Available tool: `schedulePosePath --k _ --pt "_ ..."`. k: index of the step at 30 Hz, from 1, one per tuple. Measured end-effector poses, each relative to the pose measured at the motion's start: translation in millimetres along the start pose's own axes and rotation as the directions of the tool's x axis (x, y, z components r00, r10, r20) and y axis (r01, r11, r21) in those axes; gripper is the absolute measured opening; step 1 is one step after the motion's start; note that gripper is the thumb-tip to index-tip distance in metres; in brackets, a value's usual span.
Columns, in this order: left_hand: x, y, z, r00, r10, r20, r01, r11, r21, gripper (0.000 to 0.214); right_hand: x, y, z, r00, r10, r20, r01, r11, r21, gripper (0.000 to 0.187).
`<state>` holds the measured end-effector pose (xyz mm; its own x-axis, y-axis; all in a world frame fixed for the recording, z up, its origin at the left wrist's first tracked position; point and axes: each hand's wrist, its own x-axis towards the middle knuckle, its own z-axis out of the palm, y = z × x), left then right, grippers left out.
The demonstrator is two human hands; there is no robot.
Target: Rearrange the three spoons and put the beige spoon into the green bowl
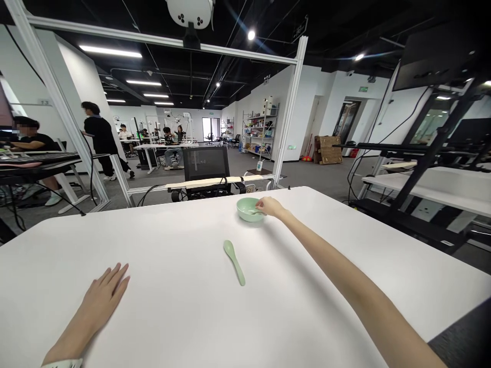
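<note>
My right hand (269,206) reaches far across the white table (172,286), its fingers pinched over the right side of a light green bowl (245,204). In that pinch is a slim pale green utensil (252,211), seemingly a spoon, lying partly inside the bowl; my fingers hide some of it. Closer to me, apart from both hands, a green spoon (234,263) lies on the tabletop with its handle towards me. My left hand (103,296) rests flat at the left of the table, fingers stretched out, holding nothing.
A white metal frame (161,35) rises behind the table, with a black office chair (206,163) beyond its far edge. At the right stand a dark monitor stand (418,148) and a white desk (452,191). Other people (100,134) are in the room at the left.
</note>
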<state>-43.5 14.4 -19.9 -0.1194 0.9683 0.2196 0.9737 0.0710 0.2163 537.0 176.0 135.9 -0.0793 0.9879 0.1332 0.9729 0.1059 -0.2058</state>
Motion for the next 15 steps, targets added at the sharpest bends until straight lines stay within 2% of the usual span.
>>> schedulePosePath --k 5,9,15 --pt "-1 3 -3.3 0.999 -0.012 0.032 0.011 1.000 0.010 0.073 16 -10 11 0.997 0.069 0.023 -0.068 0.997 -0.042 0.016" --pt "-3 6 -5.3 0.999 -0.017 0.050 0.016 1.000 0.013 0.075 21 -15 17 0.995 0.094 0.025 -0.093 0.996 -0.008 0.017" --pt "-4 4 -1.6 0.999 -0.014 0.036 0.013 1.000 0.020 0.079 6 -12 3 0.991 0.073 -0.116 -0.062 0.993 0.100 0.021"
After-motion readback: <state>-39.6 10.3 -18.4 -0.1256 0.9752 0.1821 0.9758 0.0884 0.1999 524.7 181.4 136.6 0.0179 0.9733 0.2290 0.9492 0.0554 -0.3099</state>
